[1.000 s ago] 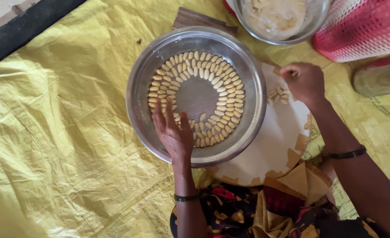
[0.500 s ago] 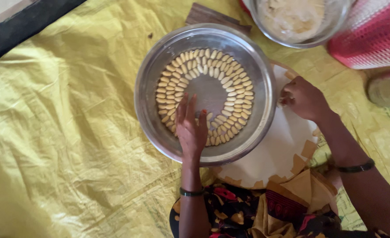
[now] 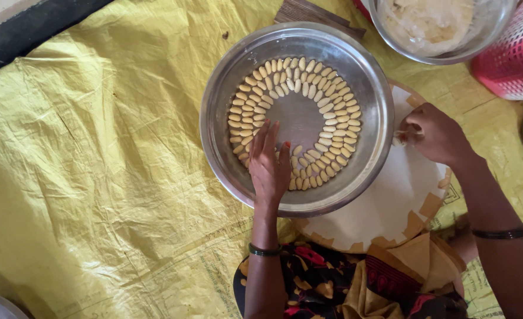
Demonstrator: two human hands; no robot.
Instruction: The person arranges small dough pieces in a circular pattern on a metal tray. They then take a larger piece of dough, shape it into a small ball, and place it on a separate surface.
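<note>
A wide steel bowl (image 3: 214, 106) sits on a yellow sheet and holds several small pale dough pieces (image 3: 332, 94) laid in ringed rows around a bare centre. My left hand (image 3: 268, 166) lies flat inside the bowl at its near side, fingers together and resting on the pieces there. Beside the bowl's right rim, my right hand (image 3: 434, 133) pinches a small pale dough piece (image 3: 399, 140) over a round white board (image 3: 385, 201) with taped edges.
A second steel bowl with pale dough (image 3: 432, 23) stands at the top right, next to a pink plastic basket (image 3: 512, 56). A wooden block (image 3: 309, 10) lies behind the big bowl. The yellow plastic sheet (image 3: 96, 165) covers the floor. My patterned clothing (image 3: 344, 283) fills the bottom edge.
The view has shifted, so the bowl sits further right in frame. My left hand stays in the bowl's near side. My right hand has moved down closer to the bowl's rim.
</note>
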